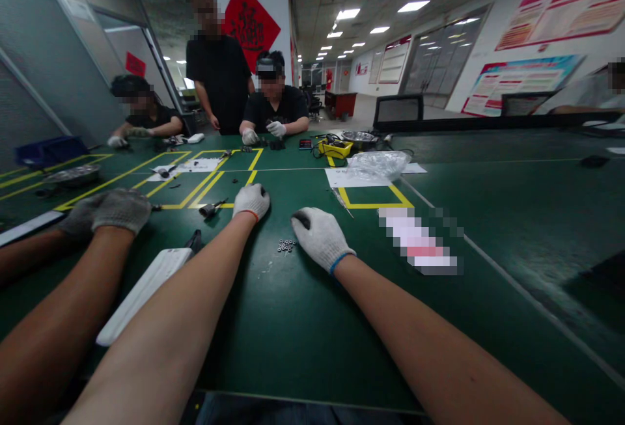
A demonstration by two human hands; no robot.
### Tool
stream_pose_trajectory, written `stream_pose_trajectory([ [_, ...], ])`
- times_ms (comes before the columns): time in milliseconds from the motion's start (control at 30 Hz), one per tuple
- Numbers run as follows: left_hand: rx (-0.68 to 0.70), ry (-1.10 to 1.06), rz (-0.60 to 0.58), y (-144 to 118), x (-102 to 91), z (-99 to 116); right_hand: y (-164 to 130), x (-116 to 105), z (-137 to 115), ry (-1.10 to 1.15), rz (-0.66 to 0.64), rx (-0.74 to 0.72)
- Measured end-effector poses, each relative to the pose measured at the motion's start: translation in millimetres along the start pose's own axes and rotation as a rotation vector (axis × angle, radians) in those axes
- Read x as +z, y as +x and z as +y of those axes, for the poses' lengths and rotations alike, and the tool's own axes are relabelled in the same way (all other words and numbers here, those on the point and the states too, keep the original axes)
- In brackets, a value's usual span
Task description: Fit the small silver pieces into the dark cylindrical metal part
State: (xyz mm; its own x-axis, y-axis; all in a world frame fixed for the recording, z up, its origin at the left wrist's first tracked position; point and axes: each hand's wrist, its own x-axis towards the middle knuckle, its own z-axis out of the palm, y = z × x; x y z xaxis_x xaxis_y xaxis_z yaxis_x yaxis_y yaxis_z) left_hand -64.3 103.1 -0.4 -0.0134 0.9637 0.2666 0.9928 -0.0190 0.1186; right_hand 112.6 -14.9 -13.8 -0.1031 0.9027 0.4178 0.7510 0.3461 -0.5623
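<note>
Small pile of metal washers or nuts sits on the green table, in the gap between the two gloved hands. Right hand is clearly the nearer one: the pile lies just beside it, immediately to its left, at about the same depth. Right hand rests palm-down on the mat, fingers loosely curled toward the left, grasping nothing I can see; a dark patch shows at the fingertip end, can't tell if that's a part or glove wear. Left hand is farther from the pile: it's further out on the table, so the pile lies nearer and slightly to its right. Left hand is palm-down too, knuckles up, fingers tucked under; can't tell if it's clenched on anything. Pile has no real long axis, just a loose cluster slightly wider left-right. A small metal cylindrical part lies to the left of the left hand, apart from it. White flat tool lies under the left forearm, long axis running near-left to far-right. A co-worker's gloved hand is well left.
</note>
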Motion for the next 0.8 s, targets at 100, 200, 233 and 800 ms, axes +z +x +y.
stream_pose_trajectory([
  [100, 0.001, 0.01, 0.002, -3, -0.3, -3, 0, 0, 0, -0.003, -0.004, 0.001],
  [200, 0.004, 0.018, 0.006, -7, -1.3, -6, 0, 0, 0, -0.005, -0.011, -0.001],
  [233, 0.006, 0.02, 0.008, -8, -1.8, -7, 1, 0, 0, -0.006, -0.014, -0.002],
  [800, -0.255, 0.081, 0.33, -40, -16.6, -17, 0, 1, 0, -0.009, -0.017, -0.009],
])
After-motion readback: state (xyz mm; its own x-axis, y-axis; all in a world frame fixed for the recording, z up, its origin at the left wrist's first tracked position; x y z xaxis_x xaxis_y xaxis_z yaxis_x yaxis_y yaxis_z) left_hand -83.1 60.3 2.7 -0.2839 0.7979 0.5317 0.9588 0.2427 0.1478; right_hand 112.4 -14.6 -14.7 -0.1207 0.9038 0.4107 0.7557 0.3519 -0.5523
